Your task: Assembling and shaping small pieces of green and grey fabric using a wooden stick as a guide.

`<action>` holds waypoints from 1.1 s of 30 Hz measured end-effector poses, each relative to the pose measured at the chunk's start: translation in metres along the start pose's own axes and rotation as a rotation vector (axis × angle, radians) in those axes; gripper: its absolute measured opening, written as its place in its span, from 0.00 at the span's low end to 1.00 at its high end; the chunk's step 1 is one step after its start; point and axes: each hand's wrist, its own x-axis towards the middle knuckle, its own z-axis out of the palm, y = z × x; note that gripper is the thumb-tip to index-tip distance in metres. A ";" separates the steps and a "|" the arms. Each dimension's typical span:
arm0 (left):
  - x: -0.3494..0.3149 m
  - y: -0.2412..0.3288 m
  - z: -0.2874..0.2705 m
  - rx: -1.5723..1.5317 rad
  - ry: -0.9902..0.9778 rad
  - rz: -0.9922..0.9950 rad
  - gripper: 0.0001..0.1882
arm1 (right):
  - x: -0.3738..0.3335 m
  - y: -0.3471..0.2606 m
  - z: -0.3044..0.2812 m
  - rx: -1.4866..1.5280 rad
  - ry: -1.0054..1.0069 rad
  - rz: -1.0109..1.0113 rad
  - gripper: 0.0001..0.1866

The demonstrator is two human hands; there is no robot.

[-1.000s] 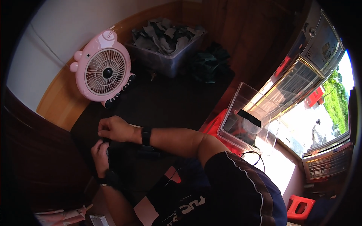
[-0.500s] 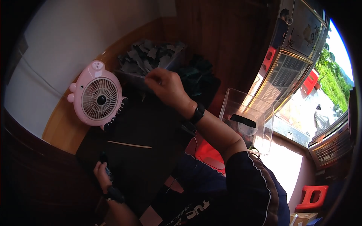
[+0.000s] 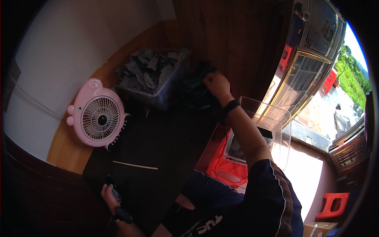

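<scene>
My left hand (image 3: 109, 197) is closed around a small dark teal bundle (image 3: 115, 194) at the near left of the black tabletop (image 3: 158, 138); its kind is unclear. My right hand (image 3: 218, 85) reaches far out, fingers pinched at the edge of a dark green crumpled heap (image 3: 193, 93) that looks like fabric or plastic. Whatever lies between those fingertips is hidden. Left of the heap stands a clear plastic bin (image 3: 152, 99), piled with grey and dark green scraps (image 3: 148, 67). A thin pale stick (image 3: 135, 165) lies on the tabletop beyond my left hand.
A pink animal-shaped fan (image 3: 102, 118) stands at the left by the wall. Under my right forearm, a clear plastic box (image 3: 237, 158) with a black strip (image 3: 265, 132) rests on a red stool (image 3: 217, 156). Another red stool (image 3: 332, 204) and a cardboard box (image 3: 321, 228) are at the lower right.
My right hand has moved right, from beside the scrap bin to the dark green heap. My left hand keeps its hold. The whole view has shifted slightly.
</scene>
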 end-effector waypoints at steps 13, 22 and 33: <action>0.003 -0.003 0.001 -0.008 -0.002 -0.017 0.33 | 0.011 0.012 0.026 -0.274 -0.132 0.042 0.13; -0.012 0.012 0.004 -0.041 0.044 -0.022 0.31 | -0.013 0.010 -0.017 0.097 -0.151 0.288 0.28; -0.012 0.013 0.014 -0.084 -0.020 0.002 0.22 | 0.035 0.034 0.049 0.560 -0.276 0.337 0.50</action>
